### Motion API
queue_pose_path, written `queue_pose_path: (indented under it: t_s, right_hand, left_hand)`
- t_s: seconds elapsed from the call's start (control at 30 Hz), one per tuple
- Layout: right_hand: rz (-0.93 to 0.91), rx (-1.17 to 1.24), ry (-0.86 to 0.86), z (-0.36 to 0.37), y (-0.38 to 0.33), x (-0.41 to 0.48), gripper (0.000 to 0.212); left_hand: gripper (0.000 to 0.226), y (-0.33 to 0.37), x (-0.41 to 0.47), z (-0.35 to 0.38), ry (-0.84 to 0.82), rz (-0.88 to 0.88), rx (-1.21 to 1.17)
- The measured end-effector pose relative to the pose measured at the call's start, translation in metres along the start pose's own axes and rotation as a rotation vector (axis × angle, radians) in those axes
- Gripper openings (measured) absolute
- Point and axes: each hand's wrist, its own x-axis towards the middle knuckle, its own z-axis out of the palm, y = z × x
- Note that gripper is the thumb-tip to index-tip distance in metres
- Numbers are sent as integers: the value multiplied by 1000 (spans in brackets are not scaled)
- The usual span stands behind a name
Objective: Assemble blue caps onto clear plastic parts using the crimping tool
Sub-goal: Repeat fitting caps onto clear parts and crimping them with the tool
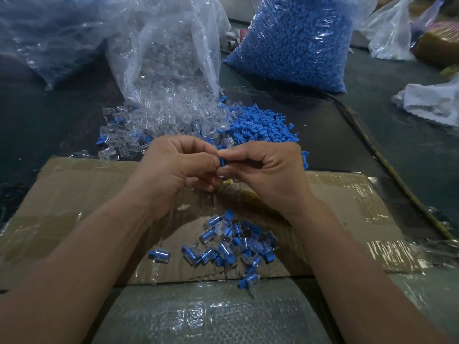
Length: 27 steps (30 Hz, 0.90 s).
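Observation:
My left hand (173,170) and my right hand (270,172) meet fingertip to fingertip above the cardboard. Between them they pinch a small blue cap (222,162); any clear part under it is hidden by my fingers. Just beyond my hands lie a loose heap of clear plastic parts (159,120) on the left and a heap of blue caps (263,125) on the right. Near me, on the cardboard, sits a pile of assembled pieces (228,247), clear shells with blue inserts. Something yellowish wrapped in string (232,186) shows below my fingers; I cannot tell what it is.
An open clear bag of clear parts (161,50) slumps at the back centre. A full bag of blue caps (298,38) stands at the back right. Taped flat cardboard (74,194) covers the dark table. White cloth (434,100) and more bags lie far right.

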Motion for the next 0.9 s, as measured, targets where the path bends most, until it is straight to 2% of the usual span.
queue_pose_path:
  t_s: [0.4,0.47,0.53,0.63,0.73,0.9]
  right_hand:
    - [2,-51,-14,-1,-2,0,38]
    - [60,-51,-60,-4,-3,1,37]
    - [200,-47,-62,-11,-3,4,36]
    - [344,-207,-51,-30,5,7,29]
    - [461,-448,-207,-44,8,9,33]
    - [612,-596,-575,-46,2,8,68]
  left_hand:
    - [15,0,-1,1,-3,-4,-10]
    - [11,0,-1,1,1,2,-20]
    - [8,0,-1,-1,16,7,-33]
    - [13,1,2,-4,73,16,-53]
    - [15,2,3,-6,108,24,-73]
    - [16,3,4,-8,122,37,-75]
